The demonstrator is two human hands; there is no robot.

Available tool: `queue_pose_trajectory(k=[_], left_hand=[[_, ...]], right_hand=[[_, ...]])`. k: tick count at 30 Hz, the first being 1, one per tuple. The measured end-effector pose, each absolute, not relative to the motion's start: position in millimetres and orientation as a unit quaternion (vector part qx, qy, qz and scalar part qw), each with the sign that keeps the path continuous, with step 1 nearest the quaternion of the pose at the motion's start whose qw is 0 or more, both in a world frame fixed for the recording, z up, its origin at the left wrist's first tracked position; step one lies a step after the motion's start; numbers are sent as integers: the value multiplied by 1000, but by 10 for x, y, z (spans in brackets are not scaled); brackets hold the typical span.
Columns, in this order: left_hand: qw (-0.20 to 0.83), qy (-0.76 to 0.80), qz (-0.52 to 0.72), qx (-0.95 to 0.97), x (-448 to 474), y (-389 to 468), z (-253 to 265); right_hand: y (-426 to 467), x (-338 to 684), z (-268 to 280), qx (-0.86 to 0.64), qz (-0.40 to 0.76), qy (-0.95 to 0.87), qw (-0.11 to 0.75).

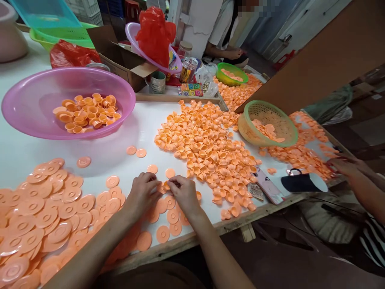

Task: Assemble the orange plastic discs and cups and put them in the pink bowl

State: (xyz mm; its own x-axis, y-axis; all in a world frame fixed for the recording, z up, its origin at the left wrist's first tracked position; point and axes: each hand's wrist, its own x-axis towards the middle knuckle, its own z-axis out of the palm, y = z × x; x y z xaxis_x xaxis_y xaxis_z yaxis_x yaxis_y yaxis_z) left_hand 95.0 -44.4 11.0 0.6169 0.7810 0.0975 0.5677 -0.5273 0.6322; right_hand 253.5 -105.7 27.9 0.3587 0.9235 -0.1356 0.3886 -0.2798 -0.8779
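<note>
Over the table's front part, my left hand point(146, 190) and my right hand point(184, 193) meet with bent, closed fingers. Between their fingertips is a small orange plastic cup point(165, 187), partly covered by the fingers. Flat orange discs point(172, 216) with ringed centres lie under and around both hands. A large heap of similar discs point(45, 216) spreads to the left. Right of my right hand lies a big pile of small orange cups point(207, 144). A pink oval basin point(27, 104) at the back left holds several more cups.
A green-rimmed basket point(245, 128) with orange discs stands on the right. A phone point(269, 188) and a dark cap-like item point(296, 182) lie near the edge. Behind are a cardboard box point(120, 60) and mug point(157, 83). Another person's hands point(345, 165) work at far right.
</note>
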Motion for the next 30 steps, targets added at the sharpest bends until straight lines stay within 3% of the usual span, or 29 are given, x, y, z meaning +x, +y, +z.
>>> queue_pose_trajectory(k=[5, 9, 12, 19, 26, 30], left_hand=[[310, 414, 203, 831, 951, -447, 146], [467, 442, 192, 741, 977, -351, 277], [535, 496, 163, 664, 1065, -324, 317], [524, 514, 210, 647, 1159, -506, 186], [602, 515, 234, 564, 1144, -466, 245], [661, 489, 221, 525, 998, -426, 308]], right_hand=[[-1008, 2348, 311, -732, 184, -592, 284], [-1005, 2382, 356, -725, 178, -619, 245], [-1022, 2390, 335, -721, 181, -620, 251], [-1119, 2293, 180, -732, 157, -596, 290], [-1101, 2452, 345, -723, 274, -523, 358], [-1374, 2823, 504, -765, 176, -493, 376]])
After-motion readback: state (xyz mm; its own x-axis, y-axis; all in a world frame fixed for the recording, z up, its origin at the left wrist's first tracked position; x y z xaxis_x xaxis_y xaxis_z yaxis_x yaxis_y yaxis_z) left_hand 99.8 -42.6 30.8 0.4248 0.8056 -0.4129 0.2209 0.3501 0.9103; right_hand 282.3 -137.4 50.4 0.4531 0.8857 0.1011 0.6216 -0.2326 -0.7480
